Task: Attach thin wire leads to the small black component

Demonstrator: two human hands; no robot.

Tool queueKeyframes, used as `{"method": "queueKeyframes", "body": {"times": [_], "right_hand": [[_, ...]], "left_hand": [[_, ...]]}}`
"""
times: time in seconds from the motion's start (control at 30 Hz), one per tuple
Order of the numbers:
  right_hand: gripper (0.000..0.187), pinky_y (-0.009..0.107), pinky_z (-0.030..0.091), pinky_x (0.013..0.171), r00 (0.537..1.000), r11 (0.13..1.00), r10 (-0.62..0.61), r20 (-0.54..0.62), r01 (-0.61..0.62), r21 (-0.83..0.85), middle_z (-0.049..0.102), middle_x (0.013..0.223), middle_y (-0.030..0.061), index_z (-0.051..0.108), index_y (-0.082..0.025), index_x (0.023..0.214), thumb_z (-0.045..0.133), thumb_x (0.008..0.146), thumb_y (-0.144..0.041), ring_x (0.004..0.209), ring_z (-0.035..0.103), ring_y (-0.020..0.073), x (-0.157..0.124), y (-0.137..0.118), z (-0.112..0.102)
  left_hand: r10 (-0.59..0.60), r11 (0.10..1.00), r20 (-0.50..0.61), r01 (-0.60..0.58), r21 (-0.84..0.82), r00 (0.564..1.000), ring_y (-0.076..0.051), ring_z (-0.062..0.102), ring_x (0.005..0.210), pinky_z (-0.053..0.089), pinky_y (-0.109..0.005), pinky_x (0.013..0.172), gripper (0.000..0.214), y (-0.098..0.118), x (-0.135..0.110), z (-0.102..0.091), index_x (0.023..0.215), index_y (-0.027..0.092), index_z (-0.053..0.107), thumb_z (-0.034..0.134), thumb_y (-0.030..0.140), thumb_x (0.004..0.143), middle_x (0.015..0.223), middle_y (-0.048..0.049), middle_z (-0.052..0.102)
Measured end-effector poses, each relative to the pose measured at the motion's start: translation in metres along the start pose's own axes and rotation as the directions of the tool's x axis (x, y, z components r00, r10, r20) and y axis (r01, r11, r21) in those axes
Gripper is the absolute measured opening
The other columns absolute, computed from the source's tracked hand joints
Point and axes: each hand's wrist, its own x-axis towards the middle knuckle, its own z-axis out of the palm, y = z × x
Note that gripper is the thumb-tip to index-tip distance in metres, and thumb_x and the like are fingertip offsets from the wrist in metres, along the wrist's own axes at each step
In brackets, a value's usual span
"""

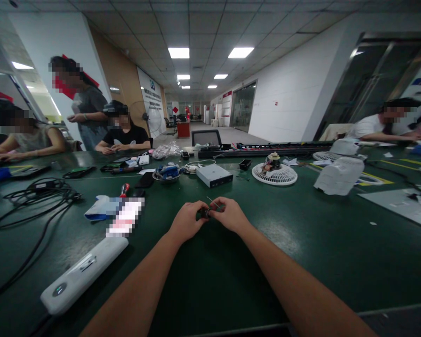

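My left hand and my right hand meet above the green bench mat. Between their fingertips I pinch a small dark cylindrical part, possibly a tiny motor or connector. A thin pale wire sticks out from it toward the upper right. My fingers hide much of the part. The nearest loose items are a long white power bank to the lower left and a red-handled screwdriver to the upper left.
A black cable coil lies at left. Farther along stand a silver optical drive, a white fan grille and a metal bowl of parts. A plastic bag lies at right. Several co-workers sit or stand around the bench.
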Motion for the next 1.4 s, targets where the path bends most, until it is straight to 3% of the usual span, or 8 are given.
{"method": "queueKeyframes", "body": {"times": [0.3,0.53,0.7,0.83,1.03,1.2,1.4], "right_hand": [[0.019,0.022,0.042,0.055,0.989,0.999,0.034,0.146,-0.037,0.024,0.068,0.079,0.0015,0.068,-0.018,0.087,0.061,0.08,-0.035,0.061,0.057,0.0112,-0.005,-0.006,0.001],[0.022,0.024,0.046,0.063,0.999,0.999,0.045,0.023,-0.045,0.004,0.07,0.087,0.0025,0.064,-0.019,0.1,0.055,0.086,-0.034,0.071,0.062,0.0135,-0.002,-0.003,0.003],[0.015,0.026,0.045,0.071,0.999,0.989,-0.039,0.006,0.039,-0.144,0.071,0.084,0.0018,0.069,-0.02,0.088,0.055,0.083,-0.022,0.075,0.063,0.0145,-0.001,-0.002,-0.006],[0.018,0.025,0.045,0.07,0.993,0.975,-0.099,0.059,0.108,-0.192,0.072,0.084,0.0017,0.072,-0.022,0.09,0.056,0.083,-0.024,0.075,0.063,0.0148,-0.003,-0.005,-0.009],[0.02,0.028,0.044,0.071,0.99,0.902,-0.125,0.068,0.142,-0.408,0.072,0.09,0.0033,0.074,-0.024,0.091,0.056,0.082,-0.025,0.078,0.062,0.0174,-0.005,-0.009,-0.012],[0.021,0.026,0.045,0.073,0.979,0.921,-0.173,0.103,0.198,-0.335,0.072,0.09,0.002,0.075,-0.024,0.091,0.057,0.081,-0.025,0.081,0.063,0.0167,-0.006,-0.011,-0.014],[0.019,0.027,0.044,0.07,0.995,0.91,-0.068,0.076,0.093,-0.405,0.073,0.086,0.003,0.076,-0.026,0.087,0.059,0.079,-0.023,0.078,0.064,0.0181,-0.006,-0.008,-0.013]], "left_hand": [[-0.035,0.999,-0.006,0.035,-0.019,0.999,-0.02,0.062,0.097,0.048,-0.034,0.086,0.028,-0.003,-0.002,0.002,0.102,0.024,0.064,0.067,0.016,0.076,0.101,-0.0012,0.069],[-0.163,0.986,-0.093,0.166,0.03,0.982,-0.02,0.063,0.09,0.048,-0.034,0.084,0.025,-0.005,0.001,0.006,0.098,0.024,0.063,0.069,0.019,0.075,0.095,-0.0011,0.07],[-0.278,0.96,-0.155,0.282,0.002,0.948,-0.02,0.065,0.091,0.049,-0.032,0.08,0.027,-0.015,0.001,0.007,0.097,0.023,0.062,0.072,0.018,0.072,0.096,-0.002,0.07],[-0.232,0.973,-0.143,0.228,-0.045,0.962,-0.018,0.066,0.088,0.05,-0.03,0.08,0.027,-0.019,0.001,0.009,0.096,0.023,0.062,0.072,0.016,0.071,0.093,-0.0004,0.071],[-0.178,0.983,-0.092,0.181,0.031,0.98,-0.02,0.064,0.09,0.048,-0.034,0.085,0.026,-0.014,0.001,0.008,0.096,0.023,0.064,0.072,0.017,0.072,0.094,-0.0012,0.071],[-0.171,0.985,-0.047,0.172,0.023,0.984,-0.019,0.064,0.09,0.048,-0.034,0.085,0.023,-0.01,0.001,0.003,0.096,0.024,0.065,0.07,0.018,0.074,0.094,-0.0008,0.071],[-0.147,0.988,-0.034,0.148,0.039,0.989,-0.02,0.063,0.093,0.048,-0.034,0.087,0.023,-0.008,0.001,0.004,0.094,0.023,0.067,0.069,0.015,0.073,0.097,-0.002,0.071]]}}
